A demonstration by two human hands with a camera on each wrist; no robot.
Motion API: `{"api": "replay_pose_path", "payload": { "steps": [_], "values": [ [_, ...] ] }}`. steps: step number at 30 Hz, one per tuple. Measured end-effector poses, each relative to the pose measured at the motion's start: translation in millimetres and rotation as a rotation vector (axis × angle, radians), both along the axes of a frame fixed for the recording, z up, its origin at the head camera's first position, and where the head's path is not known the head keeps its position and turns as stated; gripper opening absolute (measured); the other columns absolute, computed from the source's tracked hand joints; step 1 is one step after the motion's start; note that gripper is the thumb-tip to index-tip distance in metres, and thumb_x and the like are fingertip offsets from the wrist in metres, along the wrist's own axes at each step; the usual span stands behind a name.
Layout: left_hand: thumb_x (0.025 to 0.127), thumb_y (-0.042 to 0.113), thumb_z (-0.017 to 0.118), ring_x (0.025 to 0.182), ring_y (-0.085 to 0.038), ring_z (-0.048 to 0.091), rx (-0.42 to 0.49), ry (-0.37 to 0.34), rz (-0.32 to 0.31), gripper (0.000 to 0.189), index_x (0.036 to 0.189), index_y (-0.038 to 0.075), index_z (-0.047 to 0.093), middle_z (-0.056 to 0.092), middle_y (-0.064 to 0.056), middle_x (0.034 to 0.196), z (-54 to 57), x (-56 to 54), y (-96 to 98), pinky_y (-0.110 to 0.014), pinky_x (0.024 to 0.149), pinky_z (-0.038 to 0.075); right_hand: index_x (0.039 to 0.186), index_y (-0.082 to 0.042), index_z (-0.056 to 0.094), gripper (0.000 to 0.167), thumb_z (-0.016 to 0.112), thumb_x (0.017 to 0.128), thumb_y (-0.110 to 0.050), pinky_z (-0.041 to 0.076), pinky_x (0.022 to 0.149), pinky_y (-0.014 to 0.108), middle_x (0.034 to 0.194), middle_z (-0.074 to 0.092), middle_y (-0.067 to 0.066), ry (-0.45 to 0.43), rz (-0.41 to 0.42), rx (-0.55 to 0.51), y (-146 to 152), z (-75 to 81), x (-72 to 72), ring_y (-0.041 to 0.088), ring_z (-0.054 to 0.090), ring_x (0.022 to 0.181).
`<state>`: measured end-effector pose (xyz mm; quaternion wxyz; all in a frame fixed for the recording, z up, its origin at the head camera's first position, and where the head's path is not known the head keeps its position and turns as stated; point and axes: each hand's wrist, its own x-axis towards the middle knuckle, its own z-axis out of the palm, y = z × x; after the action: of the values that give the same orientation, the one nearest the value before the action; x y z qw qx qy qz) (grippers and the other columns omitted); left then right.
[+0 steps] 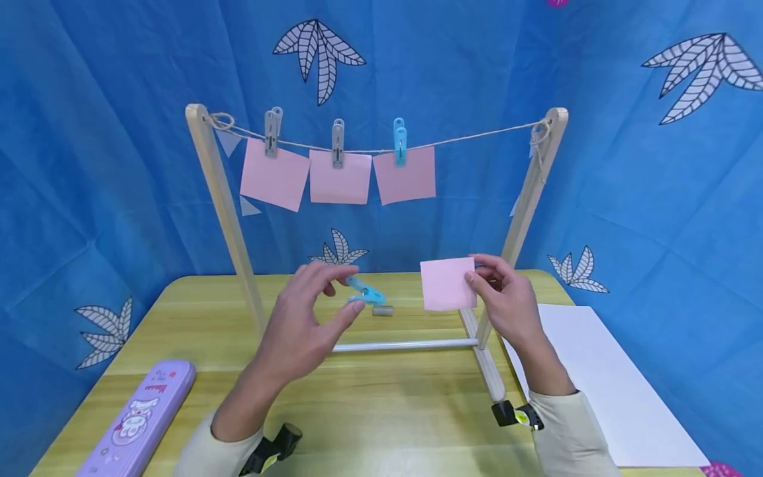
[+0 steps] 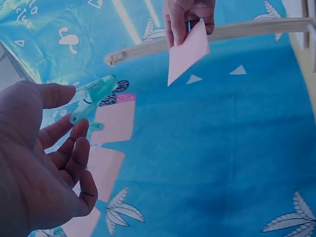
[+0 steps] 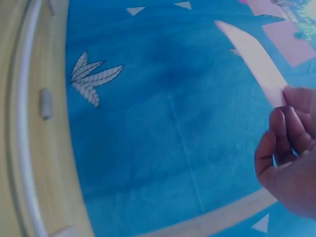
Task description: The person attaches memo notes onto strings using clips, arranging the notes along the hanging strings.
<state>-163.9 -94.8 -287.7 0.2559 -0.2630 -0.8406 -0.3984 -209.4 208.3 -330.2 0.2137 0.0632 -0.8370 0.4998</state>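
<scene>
My left hand [image 1: 310, 318] pinches a light blue clothespin [image 1: 366, 291] by its handle ends between thumb and fingers. In the left wrist view the clothespin [image 2: 96, 95] points away from the palm. My right hand [image 1: 505, 291] holds a square pink paper note [image 1: 448, 285] by its right edge, with the thumb on the near face. Behind and above, three pink notes hang from a string [image 1: 471, 138]. Grey clothespins hold the left note [image 1: 275, 175] and the middle note [image 1: 340, 182]; a blue clothespin [image 1: 400, 142] holds the right note [image 1: 408, 179].
Two wooden posts, left [image 1: 223, 199] and right [image 1: 527, 192], carry the string; a white rod [image 1: 405, 345] joins them low down. A small grey cylinder [image 1: 383, 310] lies behind the rod. A purple pencil case [image 1: 140, 417] lies at left, a white sheet [image 1: 608, 391] at right.
</scene>
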Motion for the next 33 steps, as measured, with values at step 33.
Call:
{"api": "replay_pose_path", "payload": {
  "steps": [33],
  "values": [
    [0.090, 0.028, 0.066, 0.097, -0.016, 0.051, -0.083, 0.198, -0.035, 0.038, 0.125, 0.014, 0.063, 0.061, -0.004, 0.107, 143.9, -48.0, 63.6, -0.031, 0.086, 0.042, 0.113, -0.009, 0.063, 0.020, 0.063, 0.093, -0.012, 0.052, 0.077, 0.022, 0.095, 0.066, 0.000, 0.259, -0.014, -0.578, -23, 85.1, -26.0, 0.017, 0.061, 0.091]
  ]
}}
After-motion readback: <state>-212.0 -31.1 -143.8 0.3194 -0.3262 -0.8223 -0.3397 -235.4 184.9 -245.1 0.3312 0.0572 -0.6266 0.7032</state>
